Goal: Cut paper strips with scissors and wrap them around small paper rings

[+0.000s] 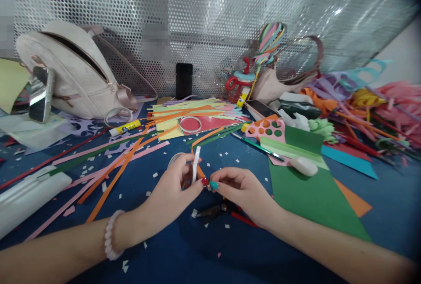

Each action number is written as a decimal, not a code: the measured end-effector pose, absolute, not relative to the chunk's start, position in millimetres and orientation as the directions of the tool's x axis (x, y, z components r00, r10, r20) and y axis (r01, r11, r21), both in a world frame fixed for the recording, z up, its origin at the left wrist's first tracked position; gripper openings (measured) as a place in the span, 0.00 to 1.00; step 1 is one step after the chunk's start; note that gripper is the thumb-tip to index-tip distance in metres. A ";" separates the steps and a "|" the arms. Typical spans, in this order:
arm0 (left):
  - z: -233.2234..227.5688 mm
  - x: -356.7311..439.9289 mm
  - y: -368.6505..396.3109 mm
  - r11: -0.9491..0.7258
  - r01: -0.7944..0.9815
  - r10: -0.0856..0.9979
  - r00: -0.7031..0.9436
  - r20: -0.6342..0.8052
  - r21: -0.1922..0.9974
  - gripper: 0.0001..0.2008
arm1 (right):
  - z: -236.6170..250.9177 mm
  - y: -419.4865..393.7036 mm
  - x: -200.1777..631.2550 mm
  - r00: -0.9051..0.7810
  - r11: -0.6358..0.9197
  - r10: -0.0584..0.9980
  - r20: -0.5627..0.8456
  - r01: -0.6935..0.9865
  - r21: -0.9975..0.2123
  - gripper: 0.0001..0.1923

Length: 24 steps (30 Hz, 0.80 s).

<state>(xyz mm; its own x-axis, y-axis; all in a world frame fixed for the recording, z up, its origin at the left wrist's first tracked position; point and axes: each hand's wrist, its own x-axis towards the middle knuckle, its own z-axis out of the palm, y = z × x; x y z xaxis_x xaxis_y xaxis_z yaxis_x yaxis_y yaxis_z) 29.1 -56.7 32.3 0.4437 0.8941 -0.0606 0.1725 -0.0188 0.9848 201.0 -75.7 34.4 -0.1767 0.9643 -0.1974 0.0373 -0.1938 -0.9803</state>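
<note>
My left hand [182, 183] is closed in front of me, with an orange paper strip [200, 171] between its thumb and fingers. A short white strip [196, 161] stands up against the same fingers. Fingertip to fingertip with it, my right hand [241, 187] pinches at the lower end of the orange strip; what lies in that pinch is too small to make out. Below the hands, dark-bladed scissors [213, 209] lie on the blue table [184, 253], partly behind my right hand. A roll of tape [174, 159] shows partly behind my left hand.
Paper strips [177, 115] spread across the back, with another tape ring [190, 124] among them. A glue stick [126, 127] lies left, before a backpack [72, 73]. Green paper [312, 200], a white mouse-like object [304, 166] and a pen [258, 147] lie right. Small paper scraps dot the table.
</note>
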 end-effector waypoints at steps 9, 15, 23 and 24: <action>32.1 27.5 -56.8 0.004 0.170 0.885 0.459 -0.083 0.985 0.12 | 36.2 -74.6 200.5 -0.156 -0.228 0.960 -0.233 0.054 -0.972 0.09; 31.5 27.8 -56.6 0.014 0.176 0.892 0.443 -0.092 0.984 0.13 | 33.0 -74.6 201.2 -0.158 -0.220 0.961 -0.226 0.059 -0.974 0.08; 31.5 27.3 -57.4 0.037 0.153 0.894 0.437 -0.101 0.988 0.14 | 31.5 -74.4 201.7 -0.173 -0.212 0.961 -0.216 0.046 -0.976 0.07; 31.5 27.2 -57.7 0.037 0.152 0.894 0.436 -0.101 0.988 0.13 | 31.7 -74.5 202.0 -0.174 -0.209 0.961 -0.215 0.053 -0.976 0.06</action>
<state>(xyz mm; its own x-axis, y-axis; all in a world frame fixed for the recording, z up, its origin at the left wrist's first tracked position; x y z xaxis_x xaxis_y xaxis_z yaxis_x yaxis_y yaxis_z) 27.2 -57.7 31.5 0.4361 0.8943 -0.1005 0.1516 0.0371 0.9877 202.0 -74.5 31.7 -0.1735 0.9610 -0.2153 0.0532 -0.2092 -0.9764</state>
